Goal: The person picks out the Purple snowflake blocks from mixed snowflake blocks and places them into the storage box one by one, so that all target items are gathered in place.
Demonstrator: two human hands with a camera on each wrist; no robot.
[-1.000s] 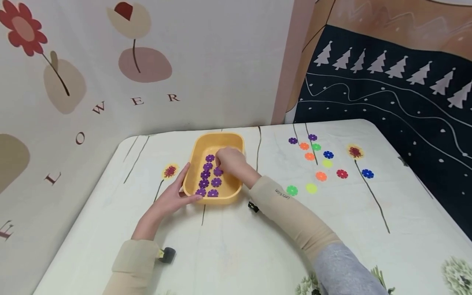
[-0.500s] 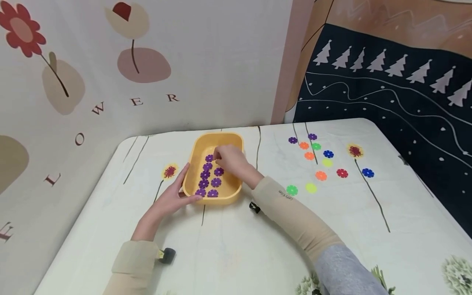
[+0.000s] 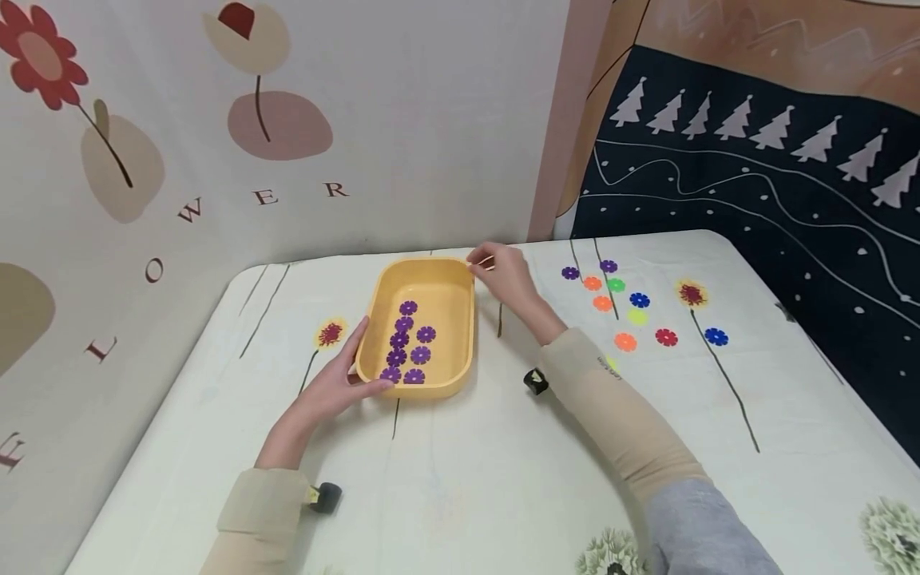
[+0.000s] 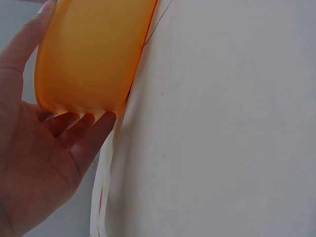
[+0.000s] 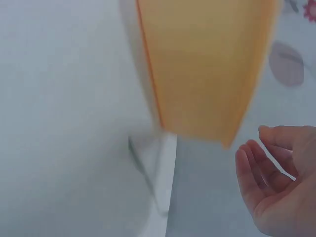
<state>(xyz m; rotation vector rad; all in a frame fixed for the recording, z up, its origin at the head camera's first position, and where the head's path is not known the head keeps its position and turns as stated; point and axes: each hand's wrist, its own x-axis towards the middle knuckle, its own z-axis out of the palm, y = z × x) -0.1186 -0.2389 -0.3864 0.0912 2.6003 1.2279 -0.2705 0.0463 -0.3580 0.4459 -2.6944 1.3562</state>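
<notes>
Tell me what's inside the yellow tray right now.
Purple flower discs lie in the near half of the yellow tray, in two rough columns; the far half shows bare floor. The left hand holds the near corner, thumb over the rim, possibly covering part of one disc.

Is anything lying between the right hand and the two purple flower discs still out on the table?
Nothing visible does. The right hand hangs empty beside the far right corner of the yellow tray, and only bare tablecloth separates it from the two purple discs. The orange disc and the other coloured ones lie beyond them.
</notes>
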